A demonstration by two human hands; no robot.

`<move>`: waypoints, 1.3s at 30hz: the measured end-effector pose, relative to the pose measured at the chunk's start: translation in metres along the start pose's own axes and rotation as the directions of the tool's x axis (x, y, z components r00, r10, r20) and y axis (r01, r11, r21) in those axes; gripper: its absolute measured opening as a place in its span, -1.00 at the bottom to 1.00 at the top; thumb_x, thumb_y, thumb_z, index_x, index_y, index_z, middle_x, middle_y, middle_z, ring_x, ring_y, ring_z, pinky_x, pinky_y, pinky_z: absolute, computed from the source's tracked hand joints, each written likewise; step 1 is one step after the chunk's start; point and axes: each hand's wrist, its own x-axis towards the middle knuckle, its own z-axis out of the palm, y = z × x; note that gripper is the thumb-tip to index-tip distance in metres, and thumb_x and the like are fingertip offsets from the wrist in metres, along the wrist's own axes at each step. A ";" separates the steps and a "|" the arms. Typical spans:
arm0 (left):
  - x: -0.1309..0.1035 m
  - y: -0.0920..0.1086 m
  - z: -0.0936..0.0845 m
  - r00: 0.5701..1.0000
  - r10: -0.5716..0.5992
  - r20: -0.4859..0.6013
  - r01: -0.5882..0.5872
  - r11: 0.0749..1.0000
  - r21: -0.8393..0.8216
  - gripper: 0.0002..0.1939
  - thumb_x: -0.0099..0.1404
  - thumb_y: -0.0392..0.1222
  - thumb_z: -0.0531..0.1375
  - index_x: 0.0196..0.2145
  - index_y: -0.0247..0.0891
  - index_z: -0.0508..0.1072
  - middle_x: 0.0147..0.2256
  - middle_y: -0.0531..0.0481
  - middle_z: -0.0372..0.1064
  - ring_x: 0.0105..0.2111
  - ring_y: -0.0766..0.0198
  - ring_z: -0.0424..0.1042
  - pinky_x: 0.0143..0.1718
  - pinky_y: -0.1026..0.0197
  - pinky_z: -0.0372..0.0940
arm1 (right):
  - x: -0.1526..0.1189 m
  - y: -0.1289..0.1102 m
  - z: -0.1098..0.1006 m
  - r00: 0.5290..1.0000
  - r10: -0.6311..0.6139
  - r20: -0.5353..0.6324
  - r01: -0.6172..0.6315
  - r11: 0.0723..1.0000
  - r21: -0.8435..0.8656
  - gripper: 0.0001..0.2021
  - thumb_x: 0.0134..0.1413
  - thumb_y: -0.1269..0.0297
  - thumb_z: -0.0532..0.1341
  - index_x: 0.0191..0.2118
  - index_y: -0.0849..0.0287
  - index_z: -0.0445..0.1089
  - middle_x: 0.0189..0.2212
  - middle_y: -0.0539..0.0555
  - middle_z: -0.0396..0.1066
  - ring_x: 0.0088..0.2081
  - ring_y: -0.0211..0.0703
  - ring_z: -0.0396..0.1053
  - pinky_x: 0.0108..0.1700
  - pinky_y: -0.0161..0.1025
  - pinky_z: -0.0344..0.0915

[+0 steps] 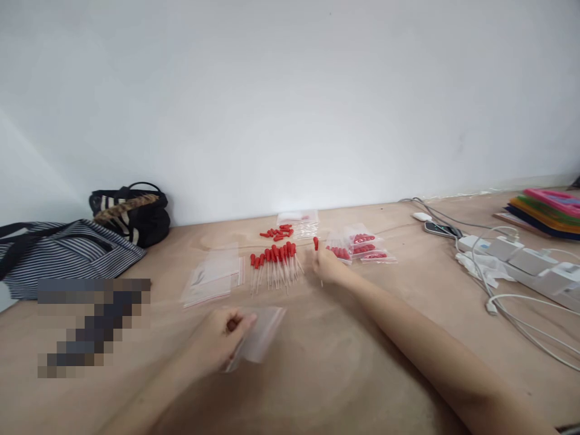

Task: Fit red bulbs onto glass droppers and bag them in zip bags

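Near the front of the table, my left hand (pixel 226 338) is closed on a clear zip bag (pixel 263 335) with a red line along its edge. My right hand (pixel 328 266) pinches a dropper (pixel 316 243); its red bulb sticks up above the fingers and its thin tip shows below them. To the left of that hand lies a row of glass-like droppers (pixel 278 263) with red bulbs. Behind them is a small heap of loose red bulbs (pixel 277 232). Just right of my right hand are several zip bags (pixel 364 244) with red-bulbed things inside.
A stack of flat zip bags (pixel 212 278) lies left of the droppers. At the back, clear tubes (pixel 306 230) lie beside another bag (pixel 294 217). Striped bag (pixel 75 254) and black bag (pixel 151 220) stand left. Power strip (pixel 534 266), cables and coloured trays (pixel 548 211) occupy the right.
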 end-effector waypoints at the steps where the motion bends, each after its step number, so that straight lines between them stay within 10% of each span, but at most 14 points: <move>1: -0.005 0.000 0.008 0.995 0.083 -0.056 -0.081 0.996 0.025 -0.65 0.19 0.05 -0.05 -0.53 -0.26 0.31 -0.61 0.05 0.32 -0.59 0.25 0.35 -0.54 0.24 0.22 | -0.003 0.003 -0.004 1.000 -0.010 -0.005 0.010 1.000 0.023 -0.54 -0.05 0.49 0.02 0.04 0.39 -0.01 -0.36 0.21 0.38 -0.32 -0.13 0.37 -0.33 -0.29 0.24; 5: -0.016 -0.004 0.024 0.854 0.521 -0.007 -0.515 0.846 0.139 -0.62 0.21 0.02 0.04 -0.05 -0.14 0.30 0.02 -0.08 0.24 0.00 0.08 0.23 -0.02 0.03 0.16 | -0.021 0.021 -0.012 0.998 0.041 -0.057 -0.019 0.937 0.348 -0.43 -0.05 0.43 0.00 0.11 0.27 -0.22 -0.52 -0.05 0.29 -0.53 -0.27 0.30 -0.49 -0.35 0.23; 8: -0.017 -0.001 0.030 0.780 0.602 0.170 -0.625 0.757 0.190 -0.44 0.24 0.07 0.01 0.16 -0.01 0.02 0.20 0.00 -0.09 0.18 0.05 -0.08 0.14 -0.08 -0.12 | -0.038 0.034 -0.009 0.992 0.097 -0.076 -0.011 0.684 0.729 -0.30 -0.12 0.40 0.07 0.12 0.12 -0.34 -0.59 -0.19 0.17 -0.69 -0.37 0.18 -0.64 -0.39 0.15; 16: -0.009 0.025 0.040 0.893 0.401 0.204 -0.443 0.860 0.252 -0.34 0.25 0.16 -0.08 0.21 -0.19 -0.09 0.23 -0.16 -0.28 0.21 -0.01 -0.31 0.13 -0.21 -0.24 | -0.064 0.038 0.002 0.984 0.133 -0.117 0.049 0.432 0.900 -0.55 -0.10 0.05 0.17 -0.17 0.08 -0.05 -0.60 -0.20 0.23 -0.67 -0.36 0.24 -0.61 -0.37 0.22; 21: 0.008 0.026 0.041 0.838 0.504 0.209 -0.543 0.809 0.225 -0.13 0.14 0.25 0.01 0.22 -0.33 -0.16 0.23 -0.23 -0.30 0.21 0.02 -0.31 0.17 -0.11 -0.27 | -0.062 0.039 0.004 0.992 0.104 -0.067 0.011 0.463 0.886 -0.58 -0.26 0.03 0.28 -0.34 0.14 0.11 -0.62 -0.16 0.22 -0.59 -0.34 0.29 -0.50 -0.31 0.29; 30: 0.013 0.027 0.045 0.871 0.464 0.162 -0.487 0.859 0.157 -0.01 0.04 0.27 0.10 0.21 -0.42 -0.17 0.20 -0.30 -0.18 0.19 -0.04 -0.17 0.15 -0.10 -0.14 | -0.068 0.056 -0.017 0.954 -0.283 0.102 0.213 0.875 0.435 -0.79 -0.15 0.23 0.26 -0.32 0.20 0.41 -0.47 0.03 0.38 -0.42 -0.24 0.31 -0.34 -0.27 0.24; 34: 0.010 0.028 0.046 0.880 0.450 0.149 -0.469 0.873 0.136 -0.02 0.04 0.24 0.12 0.21 -0.37 -0.18 0.20 -0.28 -0.16 0.19 -0.04 -0.16 0.15 -0.11 -0.14 | -0.072 0.051 -0.021 0.906 -0.406 0.117 0.357 0.884 0.302 -0.82 0.02 0.22 0.14 -0.35 0.19 0.42 -0.40 0.07 0.38 -0.35 -0.21 0.31 -0.27 -0.26 0.22; 39: 0.008 0.025 0.050 0.880 0.459 0.124 -0.472 0.875 0.110 -0.10 0.08 0.19 0.12 0.21 -0.32 -0.16 0.19 -0.25 -0.12 0.18 -0.01 -0.11 0.14 -0.13 -0.10 | -0.077 0.034 -0.010 0.964 -0.238 0.120 0.110 0.766 0.633 -0.69 0.08 0.02 0.04 -0.42 0.19 0.28 -0.49 0.01 0.34 -0.45 -0.29 0.26 -0.34 -0.30 0.23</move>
